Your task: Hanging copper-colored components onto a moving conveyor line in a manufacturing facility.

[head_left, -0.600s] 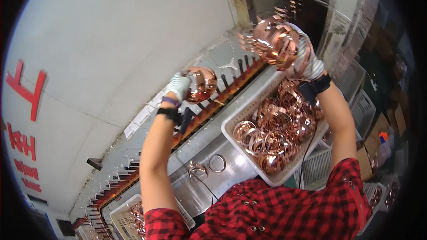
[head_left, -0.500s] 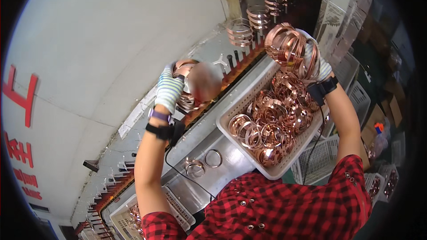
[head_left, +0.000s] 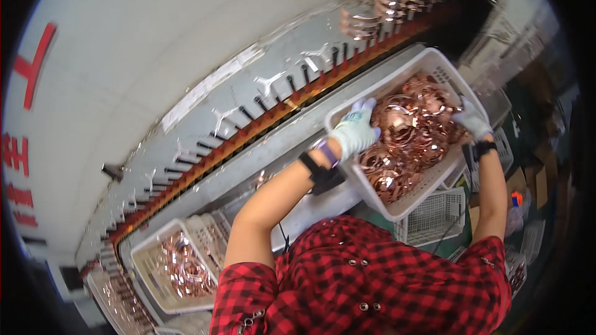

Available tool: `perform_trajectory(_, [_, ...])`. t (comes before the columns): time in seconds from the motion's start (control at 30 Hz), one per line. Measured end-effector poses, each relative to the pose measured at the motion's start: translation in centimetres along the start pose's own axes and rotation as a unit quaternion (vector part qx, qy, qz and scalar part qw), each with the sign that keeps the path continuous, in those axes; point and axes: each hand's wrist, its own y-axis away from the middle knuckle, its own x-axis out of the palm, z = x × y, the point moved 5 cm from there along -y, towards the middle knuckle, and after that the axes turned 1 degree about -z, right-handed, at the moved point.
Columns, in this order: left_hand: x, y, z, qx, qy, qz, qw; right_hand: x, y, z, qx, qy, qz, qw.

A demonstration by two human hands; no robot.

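A white plastic basket heaped with shiny copper-coloured metal rings is in front of me, tilted slantwise in the view. At its left side, my gloved left hand lies over the rim with fingers spread, beside the rings. My gloved right hand reaches in at the right rim, its fingers loosely extended against the edge of the heap. No ring shows clearly held in either hand; some right fingertips are hard to make out among the rings.
Behind the basket runs a conveyor line of upright black-tipped pegs. Stacked rings stand on pegs at the far end, by a dark opening. Another basket of rings is at lower left. A mesh crate sits below right.
Both hands have come down from above the conveyor and basket to the basket's sides. The ring bundles they held are out of them. The view has turned, and more of the conveyor shows.
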Motion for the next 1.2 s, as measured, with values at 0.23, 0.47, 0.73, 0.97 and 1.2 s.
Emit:
perform_trajectory(0.23, [4.7,23.3,17.9,-0.260,0.090,-0.005,0.961,0.0,11.0,12.9,-0.262,-0.055,-0.185,0.946])
perform_trajectory(0.47, [9.1,33.5,27.6,-0.514,-0.044,-0.096,0.851,17.7,20.1,27.5,-0.357,-0.163,0.125,0.911])
perform_trajectory(0.73, [6.1,28.8,32.1,-0.562,0.041,-0.156,0.812,40.8,20.5,27.0,-0.256,0.085,0.238,0.933])
perform_trajectory(0.97, [9.9,26.6,31.3,-0.412,0.085,-0.169,0.891,45.9,20.3,20.6,-0.302,0.233,0.210,0.900])
perform_trajectory(1.2, [6.8,37.2,19.4,-0.211,0.400,-0.435,0.779,45.1,21.9,22.4,-0.196,-0.309,0.263,0.893])
